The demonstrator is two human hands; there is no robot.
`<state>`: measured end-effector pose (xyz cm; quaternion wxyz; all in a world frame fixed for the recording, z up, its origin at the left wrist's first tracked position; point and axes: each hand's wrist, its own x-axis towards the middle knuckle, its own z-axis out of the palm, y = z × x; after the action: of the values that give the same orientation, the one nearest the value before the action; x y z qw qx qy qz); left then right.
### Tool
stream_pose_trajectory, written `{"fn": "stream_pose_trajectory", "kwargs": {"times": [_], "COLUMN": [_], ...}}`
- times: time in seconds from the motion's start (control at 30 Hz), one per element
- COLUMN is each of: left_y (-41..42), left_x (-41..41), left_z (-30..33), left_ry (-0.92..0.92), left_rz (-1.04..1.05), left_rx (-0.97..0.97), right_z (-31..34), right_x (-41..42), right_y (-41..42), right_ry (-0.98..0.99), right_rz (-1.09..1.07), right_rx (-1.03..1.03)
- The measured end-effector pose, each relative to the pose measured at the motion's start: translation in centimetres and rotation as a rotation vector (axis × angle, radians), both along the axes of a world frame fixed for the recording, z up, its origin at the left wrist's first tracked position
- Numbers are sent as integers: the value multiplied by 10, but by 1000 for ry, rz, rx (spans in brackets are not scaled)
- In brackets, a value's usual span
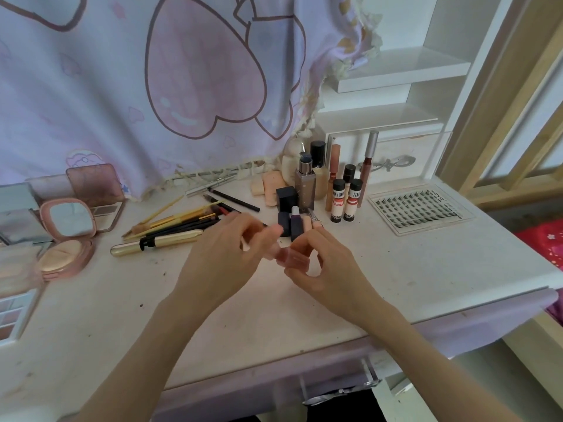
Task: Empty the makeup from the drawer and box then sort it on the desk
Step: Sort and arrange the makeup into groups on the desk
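Both of my hands meet over the middle of the white desk (pixel 304 312) around a small pink lip tube (pixel 292 257). My left hand (pixel 225 257) pinches its left end. My right hand (pixel 323 263) grips its right part with thumb and fingers. Motion blur hides whether the cap is on. Behind my hands stand dark lipsticks (pixel 294 223), a foundation bottle (pixel 304 181) and two white-labelled tubes (pixel 345 204). A pile of brushes and pencils (pixel 182 220) and a gold tube (pixel 155 245) lie to the left.
An open pink compact with mirror (pixel 68 236) and eyeshadow palettes (pixel 15 312) sit at the left. A clear lash tray (pixel 417 208) lies at the right. A drawer (pixel 390 159) stands at the back right; a patterned cloth (pixel 152 86) hangs behind. The desk's front edge is near my arms.
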<state>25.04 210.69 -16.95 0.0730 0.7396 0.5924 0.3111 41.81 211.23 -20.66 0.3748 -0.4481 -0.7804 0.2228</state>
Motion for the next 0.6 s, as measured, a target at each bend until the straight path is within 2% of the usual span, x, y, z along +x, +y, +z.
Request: {"fn": "stream_pose_trajectory", "kwargs": {"times": [0.1, 0.17, 0.27, 0.43, 0.6], "left_y": [-2, -2, -2, 0, 3], "left_x": [-7, -9, -7, -1, 7], "left_z": [1, 0, -2, -6, -10], "left_ry": [-77, -109, -143, -92, -135], "left_rz": [-325, -378, -312, -159, 50], "left_rx": [-127, -109, -99, -89, -74], "right_z": [1, 2, -2, -5, -9], "right_x": [6, 9, 9, 8, 5], "right_y": [0, -1, -1, -1, 0], "right_ry": [71, 78, 55, -25, -105], "right_rz": [31, 70, 55, -20, -79], "right_rx": [-81, -127, -94, 87, 255]}}
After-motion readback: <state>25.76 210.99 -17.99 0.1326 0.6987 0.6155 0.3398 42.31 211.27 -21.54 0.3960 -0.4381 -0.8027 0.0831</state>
